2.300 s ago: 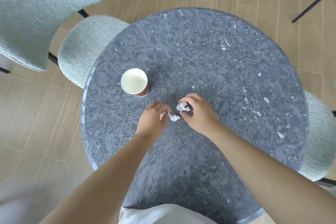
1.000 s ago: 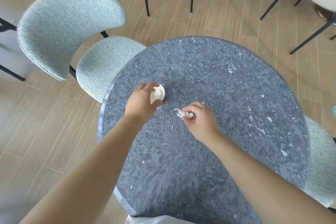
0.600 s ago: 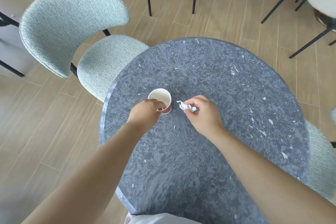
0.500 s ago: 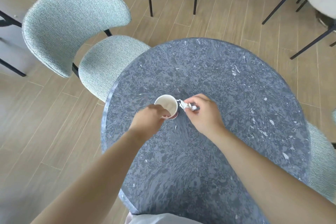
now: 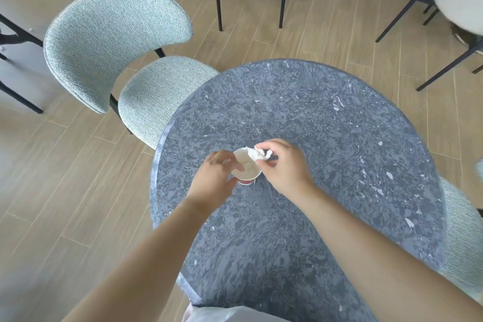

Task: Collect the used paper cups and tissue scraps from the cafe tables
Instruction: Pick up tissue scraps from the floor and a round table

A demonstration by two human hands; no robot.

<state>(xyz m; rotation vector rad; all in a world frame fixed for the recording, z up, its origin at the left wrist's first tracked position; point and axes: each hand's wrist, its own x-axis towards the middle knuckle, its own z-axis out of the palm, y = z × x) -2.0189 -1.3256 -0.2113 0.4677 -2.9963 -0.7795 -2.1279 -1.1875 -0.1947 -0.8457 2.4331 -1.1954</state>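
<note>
Round speckled bench (image 5: 313, 117), pale-green chair (image 5: 117, 42) beside it. A person's left hand (image 5: 213, 180), grip curled round the paper cup (image 5: 248, 174), hides its left side. The right hand (image 5: 283, 166) pinches a tissue scrap (image 5: 257, 155) over the rim. The cup's contents are indistinct.

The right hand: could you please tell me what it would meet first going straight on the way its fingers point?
Probably the cup: the right hand points left, its tissue over the rim, though height is unclear. The left hand holding the cup lies just beyond.
</note>
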